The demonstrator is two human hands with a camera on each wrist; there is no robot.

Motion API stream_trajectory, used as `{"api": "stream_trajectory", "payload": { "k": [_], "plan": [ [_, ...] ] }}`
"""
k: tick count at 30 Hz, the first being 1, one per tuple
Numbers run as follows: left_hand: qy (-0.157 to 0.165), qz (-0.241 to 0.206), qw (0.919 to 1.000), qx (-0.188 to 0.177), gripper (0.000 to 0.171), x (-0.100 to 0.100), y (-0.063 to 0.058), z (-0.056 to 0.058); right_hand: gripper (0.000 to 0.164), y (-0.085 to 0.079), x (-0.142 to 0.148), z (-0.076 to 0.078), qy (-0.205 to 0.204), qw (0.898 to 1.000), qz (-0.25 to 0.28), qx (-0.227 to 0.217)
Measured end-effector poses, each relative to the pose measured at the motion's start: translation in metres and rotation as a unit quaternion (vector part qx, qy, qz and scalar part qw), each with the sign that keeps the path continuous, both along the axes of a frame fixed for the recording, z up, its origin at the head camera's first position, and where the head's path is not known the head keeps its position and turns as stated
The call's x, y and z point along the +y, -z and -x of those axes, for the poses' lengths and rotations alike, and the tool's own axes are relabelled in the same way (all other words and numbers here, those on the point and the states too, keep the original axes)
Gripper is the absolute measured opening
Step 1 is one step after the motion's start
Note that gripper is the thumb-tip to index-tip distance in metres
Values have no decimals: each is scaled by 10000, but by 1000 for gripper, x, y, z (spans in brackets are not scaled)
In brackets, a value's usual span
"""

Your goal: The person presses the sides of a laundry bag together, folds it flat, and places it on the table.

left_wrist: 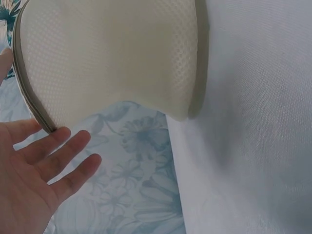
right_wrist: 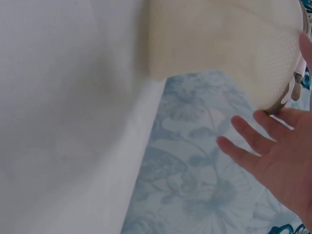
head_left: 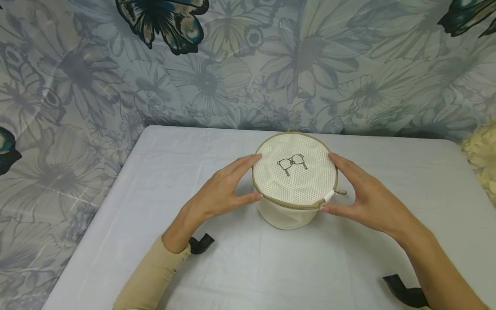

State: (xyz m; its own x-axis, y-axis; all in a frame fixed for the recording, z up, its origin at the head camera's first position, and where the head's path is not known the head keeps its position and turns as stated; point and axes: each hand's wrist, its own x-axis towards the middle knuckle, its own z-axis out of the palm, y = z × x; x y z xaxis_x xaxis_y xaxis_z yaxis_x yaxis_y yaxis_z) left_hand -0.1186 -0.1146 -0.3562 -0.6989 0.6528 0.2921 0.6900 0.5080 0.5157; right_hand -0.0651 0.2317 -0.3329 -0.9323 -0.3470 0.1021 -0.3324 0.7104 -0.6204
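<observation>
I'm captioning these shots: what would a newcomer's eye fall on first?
Probably the cream mesh bag between the left hand and right hand, with a glasses drawing on its round top. Next comes the dark butterfly at the head view's upper left, on the flowered backdrop.

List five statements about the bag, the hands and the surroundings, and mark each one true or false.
1. The cream mesh bag has a dark line drawing on its top. True.
2. Only the left hand touches the bag. False: the left hand and the right hand both touch it.
3. A butterfly shows on the patterned backdrop. True.
4. The zipper pull sits nearer the left hand. False: the zipper pull is nearer the right hand.
5. The tabletop is white. True.
</observation>
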Motion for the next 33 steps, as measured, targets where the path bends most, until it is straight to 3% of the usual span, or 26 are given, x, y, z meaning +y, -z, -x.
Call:
{"api": "stream_trajectory", "payload": {
  "k": [6, 13, 33],
  "plan": [
    [-112, 97, 9998, -111, 88, 1, 1, 0, 112, 6, -2, 2, 88, 9997, -113, 208],
    [-139, 178, 9996, -153, 89, 2, 3, 1, 112, 11, -5, 3, -97, 9990, -180, 394],
    [-117, 626, 9970, -432, 92, 4, 9, 3, 116, 22, -12, 1, 61, 9996, -110, 264]
  ]
}}
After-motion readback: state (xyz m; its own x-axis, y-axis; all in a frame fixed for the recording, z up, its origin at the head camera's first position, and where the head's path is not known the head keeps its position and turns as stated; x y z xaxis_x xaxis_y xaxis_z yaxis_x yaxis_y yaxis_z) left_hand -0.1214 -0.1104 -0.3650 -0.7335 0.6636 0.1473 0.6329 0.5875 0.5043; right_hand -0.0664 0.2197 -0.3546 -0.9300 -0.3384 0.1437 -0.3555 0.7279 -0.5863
